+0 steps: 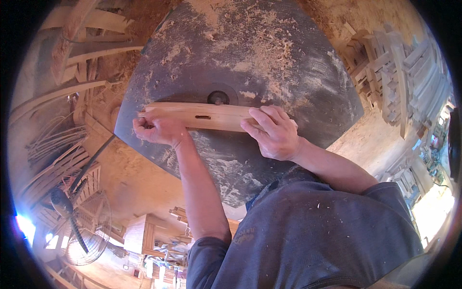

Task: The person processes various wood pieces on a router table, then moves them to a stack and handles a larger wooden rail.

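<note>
A pale wooden rail (pixel 221 118) with a small dark slot near its middle lies across the dark machine table (pixel 168 86). My left hand (pixel 161 131) is closed on its left end, with the fingertips curled under. My right hand (pixel 274 132) grips the right end, fingers bent over the top face. Just beyond the rail's far edge, a round dark spindle cutter (pixel 219 98) stands up from the table. The rail's far edge is close to it; whether they touch I cannot tell. Shavings (pixel 276 58) are strewn over the tabletop.
Curved wooden parts (pixel 62 98) lie on the floor at left, and a stack of cut wooden pieces (pixel 392 77) is at right. A wire-caged fan (pixel 86 241) stands at lower left. Sawdust covers the floor (pixel 144 180).
</note>
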`<action>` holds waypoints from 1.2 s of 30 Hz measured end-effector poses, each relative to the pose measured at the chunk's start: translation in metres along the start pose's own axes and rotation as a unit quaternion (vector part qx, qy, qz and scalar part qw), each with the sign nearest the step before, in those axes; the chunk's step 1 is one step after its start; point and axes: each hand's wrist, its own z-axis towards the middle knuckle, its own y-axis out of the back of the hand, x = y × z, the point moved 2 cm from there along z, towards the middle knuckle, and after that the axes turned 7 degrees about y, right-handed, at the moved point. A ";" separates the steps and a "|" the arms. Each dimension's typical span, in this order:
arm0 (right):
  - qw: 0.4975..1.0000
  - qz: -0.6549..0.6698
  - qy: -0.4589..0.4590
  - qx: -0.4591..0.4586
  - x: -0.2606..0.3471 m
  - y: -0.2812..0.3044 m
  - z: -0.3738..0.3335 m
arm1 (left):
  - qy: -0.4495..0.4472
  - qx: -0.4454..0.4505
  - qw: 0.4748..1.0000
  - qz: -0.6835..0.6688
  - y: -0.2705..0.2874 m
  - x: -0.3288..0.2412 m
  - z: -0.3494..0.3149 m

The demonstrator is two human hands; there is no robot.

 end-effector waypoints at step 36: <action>0.986 0.001 -0.146 0.083 0.020 0.079 -0.100 | -0.025 0.278 0.960 -0.025 0.088 -0.042 -0.118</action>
